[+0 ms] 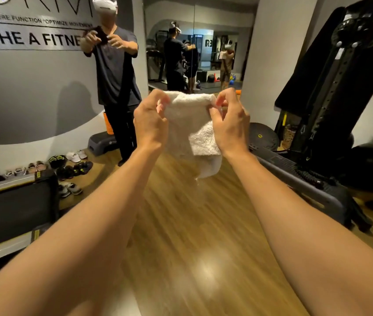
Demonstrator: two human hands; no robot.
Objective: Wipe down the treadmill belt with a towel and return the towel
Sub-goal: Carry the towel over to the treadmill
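A gym room with a glossy wooden plank floor (181,224) and grey walls. The left hand (150,124) and right hand (228,124) each pinch a top corner of the fluffy white terry towel (190,117), held up mid-air, apparently being folded. The black treadmill belt (10,215) lies low at left, untouched now; whether wiping is finished cannot be told.

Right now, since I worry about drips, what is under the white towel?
Below the towel, held up by the left hand and right hand, is bare wooden floor. The patch directly behind the cloth is hidden.
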